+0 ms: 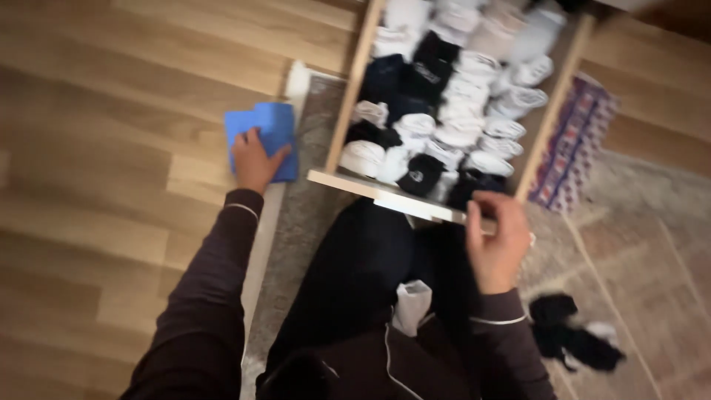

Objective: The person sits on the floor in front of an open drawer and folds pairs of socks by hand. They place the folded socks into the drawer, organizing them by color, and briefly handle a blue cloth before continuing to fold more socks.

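Note:
My left hand [254, 159] rests flat on a blue folded cloth [268, 132] lying on the wooden floor beside the rug's edge. My right hand [495, 233] grips the front edge of an open wooden drawer [385, 196]. The drawer is packed with several rolled white and black socks [452, 111]. My legs in dark trousers are below the drawer front, and a white sock [411, 305] lies on my lap.
A grey patterned rug [311, 215] runs under the drawer. Dark socks [570, 337] lie in a loose pile on the rug at the lower right. A purple-and-white patterned box [574, 144] stands to the right of the drawer. Wooden floor [111, 148] fills the left.

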